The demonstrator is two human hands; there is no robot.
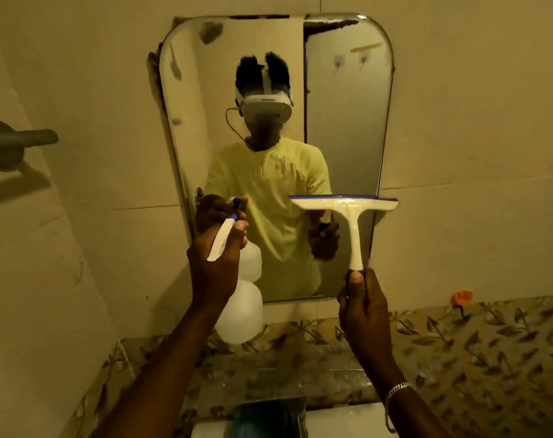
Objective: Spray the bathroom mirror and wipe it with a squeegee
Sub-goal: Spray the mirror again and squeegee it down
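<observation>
The mirror (341, 128) hangs on the tiled wall straight ahead, with fine spray droplets over its middle. My left hand (212, 263) grips a clear spray bottle (242, 314) by its neck, the white trigger head with blue nozzle aimed at the lower left of the glass. My right hand (362, 308) holds a white squeegee (352, 216) upright by its handle. Its blue-edged blade sits level against the mirror's lower right edge and overhangs the frame a little.
A patterned leaf-print ledge (458, 343) runs below the mirror, with a small orange object (462, 298) at its right. A grey fixture (13, 143) sticks out from the left wall. A white basin edge (338, 422) and a dark tap (269, 415) lie at the bottom.
</observation>
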